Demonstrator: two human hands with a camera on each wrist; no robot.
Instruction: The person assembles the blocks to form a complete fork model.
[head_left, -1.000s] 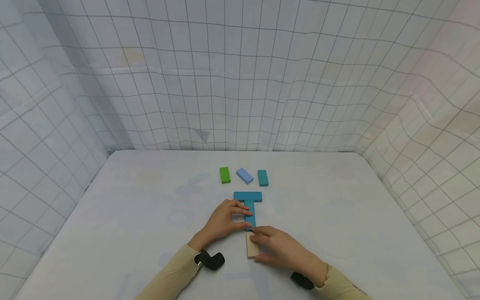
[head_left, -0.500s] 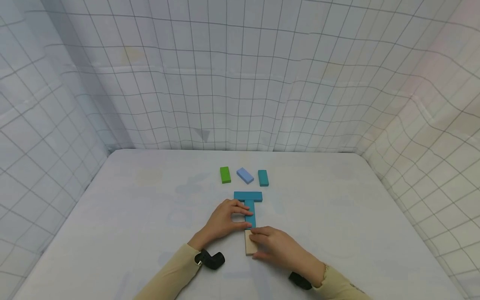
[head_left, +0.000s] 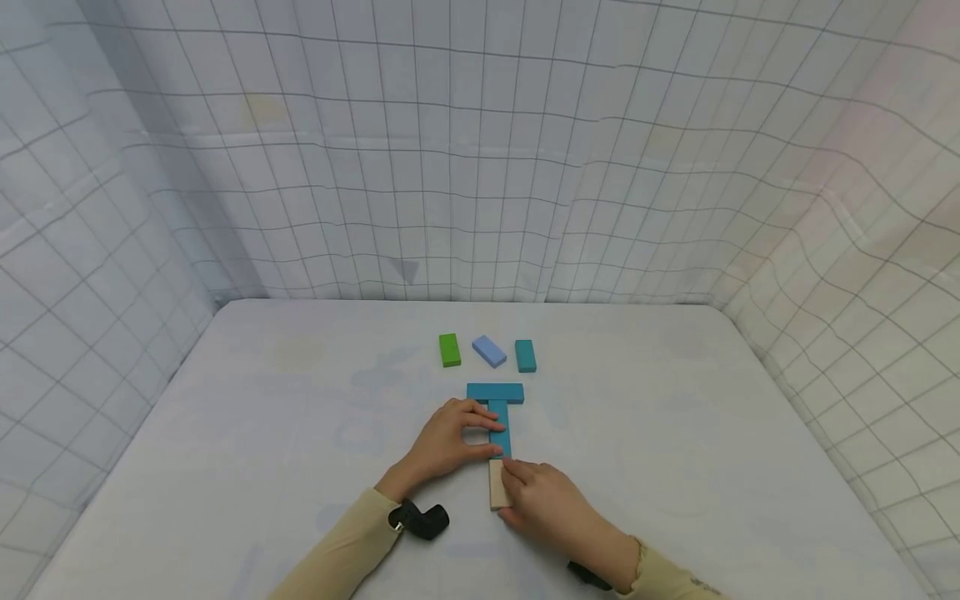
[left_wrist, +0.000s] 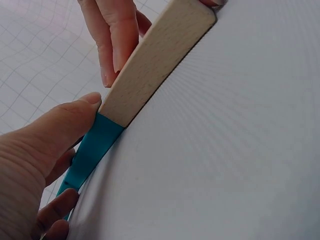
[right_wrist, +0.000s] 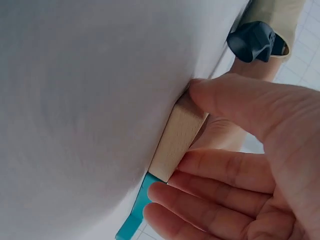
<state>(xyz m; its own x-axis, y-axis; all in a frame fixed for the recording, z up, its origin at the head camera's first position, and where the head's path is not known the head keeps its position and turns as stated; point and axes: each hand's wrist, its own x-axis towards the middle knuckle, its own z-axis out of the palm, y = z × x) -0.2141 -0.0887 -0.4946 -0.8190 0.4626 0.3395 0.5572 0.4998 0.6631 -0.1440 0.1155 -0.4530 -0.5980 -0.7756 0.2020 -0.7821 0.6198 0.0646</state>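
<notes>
In the head view two blue blocks form a T: a crosswise blue block (head_left: 495,392) on top and a lengthwise blue block (head_left: 498,441) below it. My left hand (head_left: 446,440) holds the lengthwise one, thumb near its close end and fingertips further up. A pale wooden block (head_left: 497,487) lies end to end with that blue block; the left wrist view shows their ends meeting. With my right hand (head_left: 551,504) I hold the wooden block, thumb (right_wrist: 212,95) at its near end and fingers along its upper part. Its right side is partly hidden in the head view.
Beyond the T lie a green block (head_left: 450,350), a light blue block (head_left: 489,351) set slantwise, and a teal block (head_left: 526,356). Both wrists carry black devices, the left one (head_left: 420,521) fully visible. Gridded white curtains (head_left: 480,192) stand behind the white table (head_left: 300,400).
The wooden block has moved slightly away from me, closing the gap to the lengthwise blue block. My right hand has shifted a little left with it. The left hand stays put.
</notes>
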